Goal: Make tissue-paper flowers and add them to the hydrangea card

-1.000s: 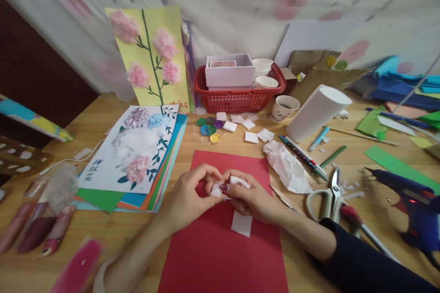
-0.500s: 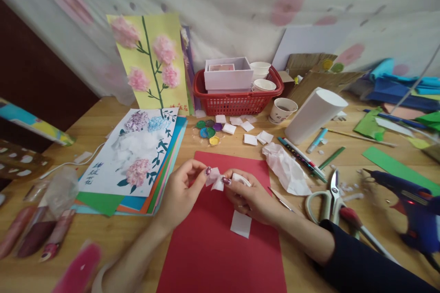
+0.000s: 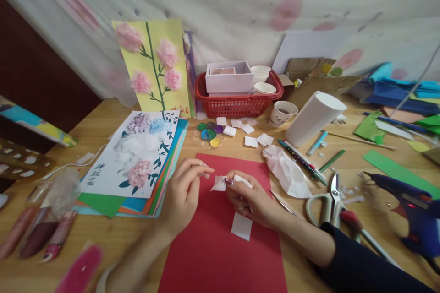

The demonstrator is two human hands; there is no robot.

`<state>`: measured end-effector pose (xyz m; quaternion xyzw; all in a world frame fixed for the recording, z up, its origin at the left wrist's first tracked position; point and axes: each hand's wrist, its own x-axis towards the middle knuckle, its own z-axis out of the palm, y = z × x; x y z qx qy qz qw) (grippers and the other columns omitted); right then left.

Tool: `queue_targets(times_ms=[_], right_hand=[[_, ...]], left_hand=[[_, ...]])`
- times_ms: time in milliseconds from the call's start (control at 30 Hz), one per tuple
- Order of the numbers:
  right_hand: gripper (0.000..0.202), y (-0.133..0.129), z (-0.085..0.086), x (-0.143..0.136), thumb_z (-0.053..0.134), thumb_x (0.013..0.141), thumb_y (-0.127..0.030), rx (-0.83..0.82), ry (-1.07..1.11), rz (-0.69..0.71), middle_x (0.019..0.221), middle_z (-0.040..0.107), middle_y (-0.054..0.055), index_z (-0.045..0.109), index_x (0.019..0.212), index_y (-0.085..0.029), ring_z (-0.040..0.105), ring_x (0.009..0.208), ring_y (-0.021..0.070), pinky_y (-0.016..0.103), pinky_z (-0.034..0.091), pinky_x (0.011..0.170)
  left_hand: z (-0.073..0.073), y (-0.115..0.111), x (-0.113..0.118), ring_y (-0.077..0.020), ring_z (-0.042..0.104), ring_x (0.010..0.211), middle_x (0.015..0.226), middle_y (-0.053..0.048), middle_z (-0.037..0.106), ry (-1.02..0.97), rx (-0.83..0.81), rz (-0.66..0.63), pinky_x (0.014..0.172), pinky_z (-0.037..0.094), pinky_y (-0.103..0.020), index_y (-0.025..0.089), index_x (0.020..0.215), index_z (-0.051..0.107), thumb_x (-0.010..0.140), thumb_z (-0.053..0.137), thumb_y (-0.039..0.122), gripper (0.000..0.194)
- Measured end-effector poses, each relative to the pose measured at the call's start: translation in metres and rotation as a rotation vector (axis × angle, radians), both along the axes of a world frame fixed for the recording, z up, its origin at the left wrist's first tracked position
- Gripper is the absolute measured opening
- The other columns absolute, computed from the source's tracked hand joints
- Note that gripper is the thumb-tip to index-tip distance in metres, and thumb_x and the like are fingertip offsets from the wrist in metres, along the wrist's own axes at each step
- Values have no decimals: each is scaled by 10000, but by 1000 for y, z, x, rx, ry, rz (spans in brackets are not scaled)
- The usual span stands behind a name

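My right hand (image 3: 252, 197) is closed over the red sheet, pinching a small twisted piece of white tissue paper (image 3: 217, 184) between thumb and index finger. A folded white pad (image 3: 242, 180) is tucked in the same hand, partly covered by the fingers. Just left of the tissue, my left hand (image 3: 184, 194) has its index finger stretched out and its thumb apart. A small pale spot under its fingertips is too unclear to name. Below my right hand a white paper square (image 3: 241, 226) lies on the red sheet (image 3: 220, 256).
Several white squares (image 3: 250, 141) and paint pots (image 3: 208, 134) lie before the red basket (image 3: 233, 106). Crumpled tissue (image 3: 287, 171), scissors (image 3: 330, 201) and a glue gun (image 3: 409, 206) are on the right. A paper cup (image 3: 282, 112) stands behind; a flower picture (image 3: 103, 176) lies left.
My left fingers have let go of the tissue piece and moved slightly left, opening out. My right hand keeps its pinch on the tissue. The view has tilted slightly upward.
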<state>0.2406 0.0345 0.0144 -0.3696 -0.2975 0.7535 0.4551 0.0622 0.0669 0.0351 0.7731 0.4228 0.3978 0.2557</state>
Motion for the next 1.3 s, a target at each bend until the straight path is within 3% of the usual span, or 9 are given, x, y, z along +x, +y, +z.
queue_targets(times_ms=[233, 567, 800, 967, 1133, 1233, 1300], right_hand=[[368, 0, 1, -1, 756, 731, -453, -6, -29, 6, 486, 330, -121, 494, 778, -199, 178, 397, 30, 143, 126, 334], [315, 0, -1, 1, 709, 804, -440, -3, 24, 10, 523, 340, -110, 528, 822, -183, 162, 421, 30, 164, 99, 361], [322, 0, -1, 1, 769, 739, -393, -16, 11, 21, 500, 302, -120, 532, 816, -190, 155, 422, 32, 158, 103, 360], [291, 0, -1, 1, 755, 735, -366, -22, 9, 10, 491, 301, -124, 537, 817, -191, 148, 414, 30, 157, 107, 356], [280, -1, -1, 1, 748, 739, -338, -28, 24, 0, 486, 301, -126, 516, 807, -198, 139, 423, 34, 163, 96, 362], [286, -1, -1, 0, 747, 740, -339, -30, 24, -1, 484, 304, -126, 504, 800, -201, 139, 424, 35, 165, 96, 366], [280, 0, -2, 0, 740, 746, -339, -26, 25, -3, 486, 307, -123, 500, 793, -204, 146, 426, 38, 166, 98, 368]], left_hand=[[-2, -7, 5, -183, 612, 940, 967, -56, 650, -46, -162, -180, 818, 499, -294, 202, 977, 682, 900, 489, 156, 213], [-2, -5, 4, -158, 632, 943, 982, -50, 675, -3, -143, -166, 828, 500, -260, 201, 1045, 710, 900, 504, 159, 256], [-3, -5, 6, -162, 648, 881, 915, -47, 687, 11, -107, -141, 793, 511, -261, 198, 994, 722, 893, 500, 154, 248], [-5, -5, 6, -176, 667, 888, 947, -54, 719, -96, -251, -67, 773, 528, -261, 195, 912, 705, 897, 516, 215, 191], [-6, 1, 6, -184, 683, 826, 890, -50, 730, -245, -431, 189, 713, 531, -259, 173, 918, 648, 884, 529, 324, 196], [-7, 4, 4, -170, 675, 800, 884, -46, 715, -299, -440, 238, 719, 525, -261, 172, 1006, 591, 902, 515, 317, 194], [-7, 4, 3, -154, 662, 785, 884, -30, 697, -286, -349, 209, 746, 518, -266, 188, 1085, 559, 927, 483, 272, 194]])
